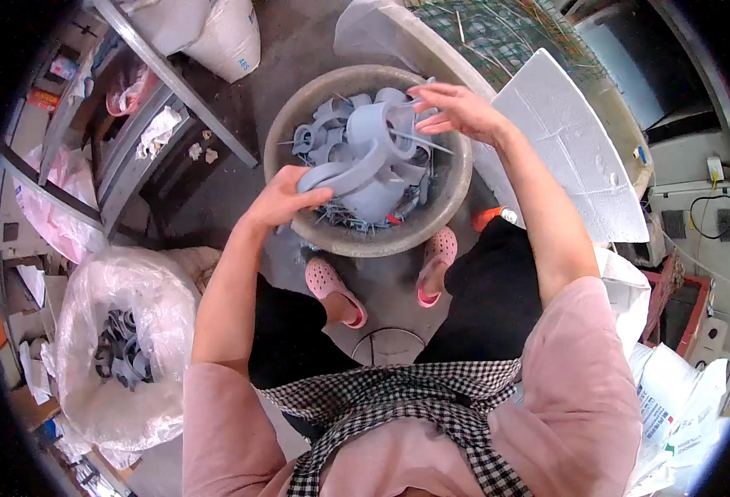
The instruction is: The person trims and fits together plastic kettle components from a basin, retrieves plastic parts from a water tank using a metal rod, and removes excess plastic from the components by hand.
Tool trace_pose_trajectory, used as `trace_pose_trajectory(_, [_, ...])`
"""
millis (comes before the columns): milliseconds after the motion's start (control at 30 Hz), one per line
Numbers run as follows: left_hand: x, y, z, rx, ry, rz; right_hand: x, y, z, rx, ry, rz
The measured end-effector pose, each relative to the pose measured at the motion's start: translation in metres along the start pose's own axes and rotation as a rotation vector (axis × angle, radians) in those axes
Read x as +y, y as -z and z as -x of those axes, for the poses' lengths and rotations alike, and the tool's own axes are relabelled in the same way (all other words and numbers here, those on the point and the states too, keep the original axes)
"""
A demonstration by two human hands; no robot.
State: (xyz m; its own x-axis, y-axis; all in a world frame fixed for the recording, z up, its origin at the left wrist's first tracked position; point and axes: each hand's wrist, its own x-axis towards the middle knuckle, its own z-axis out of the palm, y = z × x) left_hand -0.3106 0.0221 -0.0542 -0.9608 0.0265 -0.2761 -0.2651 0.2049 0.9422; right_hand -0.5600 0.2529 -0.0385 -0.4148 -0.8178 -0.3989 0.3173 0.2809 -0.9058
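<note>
Black-and-white checked cloth apron (381, 407) nearest | L hand (289, 197): gripping curved grey plastic fitting (353, 177) atop round grey-brown basin's (398, 243) heap | R hand (457, 110): fingers spread, contact unclear | clear plastic sack (170, 286) part-filled, much apparently left

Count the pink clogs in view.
2: the left clog and the right clog, each worn on one of the person's feet, near the round tub. No others show.

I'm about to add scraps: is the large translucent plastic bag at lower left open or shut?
Open: the bag's mouth gapes wide, showing dark-grey curved pieces inside.
</note>
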Motion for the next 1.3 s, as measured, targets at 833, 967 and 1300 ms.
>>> trace_pose_trajectory(833, [0.004,-0.043,-0.016,0.342,-0.119,0.244,0.027,-0.049,-0.004,0.379,0.137,0.667])
trace_pose_trajectory(967, [0.006,-0.052,-0.008,0.365,-0.082,-0.037,0.043,-0.047,-0.013,0.21,0.12,0.776])
trace_pose_trajectory(1300, [0.012,-0.062,-0.016,0.527,-0.191,-0.349,0.064,-0.061,-0.027,0.314,0.358,1.127])
